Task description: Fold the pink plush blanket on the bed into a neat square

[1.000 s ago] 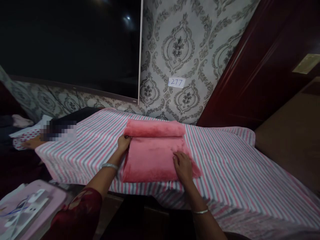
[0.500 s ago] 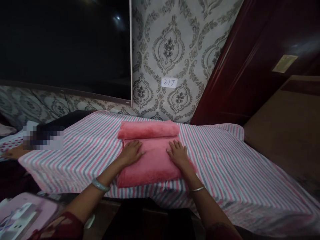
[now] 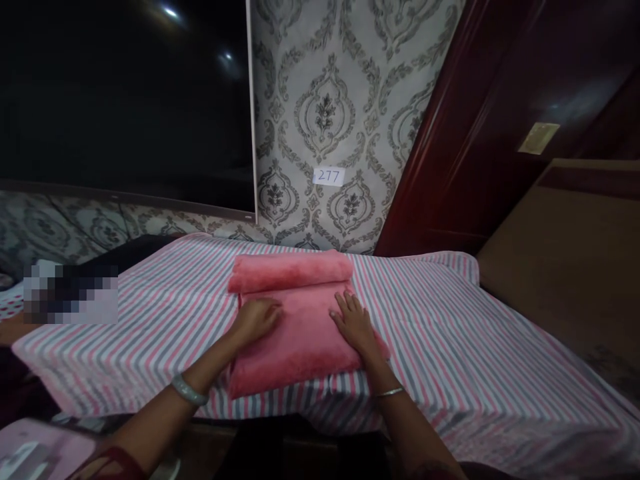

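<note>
The left hand (image 3: 255,320) and right hand (image 3: 355,325) lay flat on a pink plush towel (image 3: 295,353), pinching nothing — the right's fingers spread, the left's together — while its far end formed a soft roll (image 3: 290,272), atop a pink-and-grey striped sheet (image 3: 440,340).

Dim light, glare spots on the dark screen (image 3: 125,100), warped edges

Carrier: the bed (image 3: 440,353) I'm watching, under a pink-and-grey striped sheet (image 3: 150,353)
On the sheet: a pink towel (image 3: 295,340), far end rolled
Far left edge: a dark item (image 3: 135,245), partly blurred to me
</note>
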The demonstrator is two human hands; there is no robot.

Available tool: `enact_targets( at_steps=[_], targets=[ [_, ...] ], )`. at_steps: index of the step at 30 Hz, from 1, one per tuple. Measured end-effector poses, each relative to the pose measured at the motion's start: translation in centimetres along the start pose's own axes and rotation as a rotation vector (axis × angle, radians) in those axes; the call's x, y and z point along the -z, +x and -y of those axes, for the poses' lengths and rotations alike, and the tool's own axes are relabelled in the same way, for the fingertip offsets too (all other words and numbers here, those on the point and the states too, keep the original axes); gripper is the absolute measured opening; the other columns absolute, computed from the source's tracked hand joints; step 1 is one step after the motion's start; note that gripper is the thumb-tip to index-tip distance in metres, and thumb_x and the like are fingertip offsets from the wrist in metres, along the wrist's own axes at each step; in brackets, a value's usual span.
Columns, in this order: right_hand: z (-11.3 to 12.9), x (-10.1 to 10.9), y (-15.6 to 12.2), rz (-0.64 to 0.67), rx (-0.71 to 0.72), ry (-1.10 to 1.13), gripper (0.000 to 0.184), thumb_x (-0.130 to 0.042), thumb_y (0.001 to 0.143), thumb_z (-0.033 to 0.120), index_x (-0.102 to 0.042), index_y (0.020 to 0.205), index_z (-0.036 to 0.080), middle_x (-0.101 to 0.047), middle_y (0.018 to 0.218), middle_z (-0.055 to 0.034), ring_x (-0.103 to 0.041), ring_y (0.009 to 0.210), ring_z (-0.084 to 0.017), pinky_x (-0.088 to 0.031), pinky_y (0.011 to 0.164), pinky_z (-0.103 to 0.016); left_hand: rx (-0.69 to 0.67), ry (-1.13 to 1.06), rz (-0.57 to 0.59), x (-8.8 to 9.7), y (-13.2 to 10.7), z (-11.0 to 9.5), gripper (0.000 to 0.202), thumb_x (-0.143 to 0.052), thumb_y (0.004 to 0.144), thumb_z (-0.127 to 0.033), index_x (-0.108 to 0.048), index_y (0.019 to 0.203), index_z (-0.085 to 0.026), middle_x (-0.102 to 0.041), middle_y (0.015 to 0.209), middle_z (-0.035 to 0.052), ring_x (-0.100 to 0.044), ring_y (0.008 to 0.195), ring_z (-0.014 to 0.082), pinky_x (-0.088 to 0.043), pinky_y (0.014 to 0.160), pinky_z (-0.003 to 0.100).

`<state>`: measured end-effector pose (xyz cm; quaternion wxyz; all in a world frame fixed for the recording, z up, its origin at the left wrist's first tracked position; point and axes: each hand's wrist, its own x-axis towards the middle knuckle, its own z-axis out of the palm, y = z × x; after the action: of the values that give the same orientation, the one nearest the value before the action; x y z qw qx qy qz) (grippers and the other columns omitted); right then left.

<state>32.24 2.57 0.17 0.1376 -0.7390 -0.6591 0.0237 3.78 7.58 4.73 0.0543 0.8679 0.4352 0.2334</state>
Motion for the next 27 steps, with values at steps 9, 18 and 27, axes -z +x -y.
enact_targets(
  at_steps=[9, 18, 27],
  targets=[
    [0.0, -0.2, 0.2, -0.011, -0.011, 0.024, 0.059, -0.039, 0.101, 0.044, -0.032, 0.156, 0.025, -0.021, 0.165, -0.0092, -0.017, 0.151, -0.029, -0.027, 0.114, -0.057, 0.299, 0.205, 0.109, 6.5, 11.3, 0.0, 0.053, -0.045, 0.093, -0.037, -0.057, 0.135, -0.008, -0.059, 0.139, 0.0204, -0.055, 0.129, 0.0336, -0.041, 0.107, 0.043],
    [-0.1, -0.6, 0.4, -0.037, -0.002, 0.086, 0.060, -0.039, 0.100, 0.046, -0.033, 0.156, 0.025, -0.022, 0.165, -0.0073, -0.017, 0.151, -0.030, -0.025, 0.114, -0.059, 0.403, 0.164, 0.336, 6.4, 15.1, 3.0, 0.054, -0.042, 0.092, -0.053, -0.073, 0.110, -0.013, -0.070, 0.123, 0.0163, -0.066, 0.112, 0.0281, -0.050, 0.090, 0.032],
    [0.3, -0.1, 0.2, -0.081, 0.008, 0.068, 0.056, -0.040, 0.100, 0.045, -0.038, 0.154, 0.026, -0.028, 0.163, -0.0099, -0.021, 0.150, -0.029, -0.028, 0.113, -0.056, 0.453, 0.157, 0.293, 4.8, 14.6, 4.5, 0.071, -0.065, 0.072, -0.063, -0.064, 0.131, -0.024, -0.061, 0.140, 0.0107, -0.053, 0.132, 0.0362, -0.040, 0.110, 0.044]
  ],
)
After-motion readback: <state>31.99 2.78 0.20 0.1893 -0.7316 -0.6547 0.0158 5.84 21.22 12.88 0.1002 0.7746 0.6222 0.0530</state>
